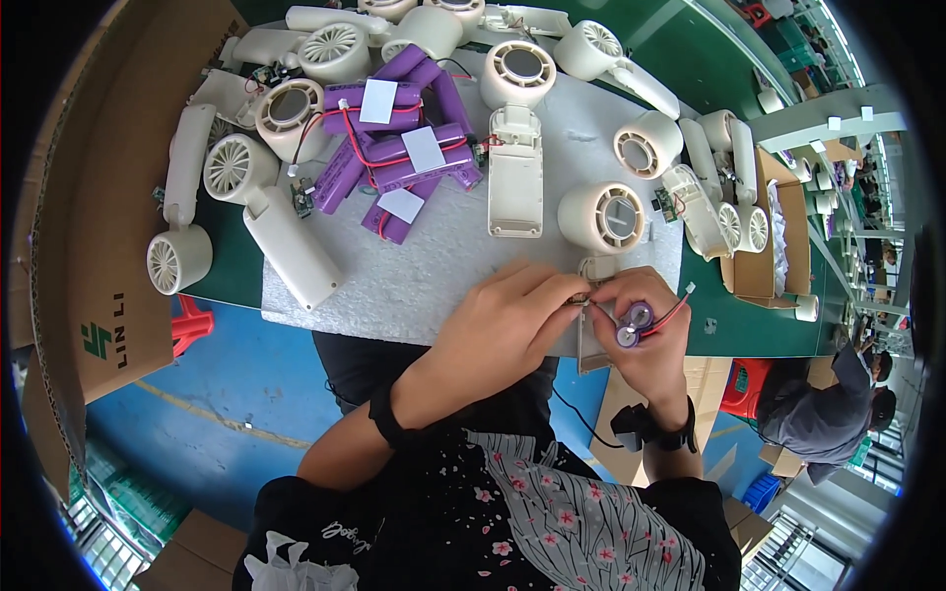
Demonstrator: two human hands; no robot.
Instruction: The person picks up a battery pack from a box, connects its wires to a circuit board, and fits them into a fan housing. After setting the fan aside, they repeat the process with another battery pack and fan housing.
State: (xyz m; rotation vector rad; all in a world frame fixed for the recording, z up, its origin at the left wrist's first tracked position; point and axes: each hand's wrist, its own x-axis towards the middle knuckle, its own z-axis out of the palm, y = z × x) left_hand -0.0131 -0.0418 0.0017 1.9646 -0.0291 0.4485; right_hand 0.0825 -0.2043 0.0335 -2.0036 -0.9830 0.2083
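The right hand (645, 315) has its grip clamped on a purple battery pack (640, 314); just beside it, the left hand (517, 310) pinches a small, mostly hidden part (579, 298) over a fan's open white handle (590, 350). Farther off, purple batteries (345, 177) lie heaped on a foam sheet (394, 286) on the table (759, 340), white fans (517, 74) around them.
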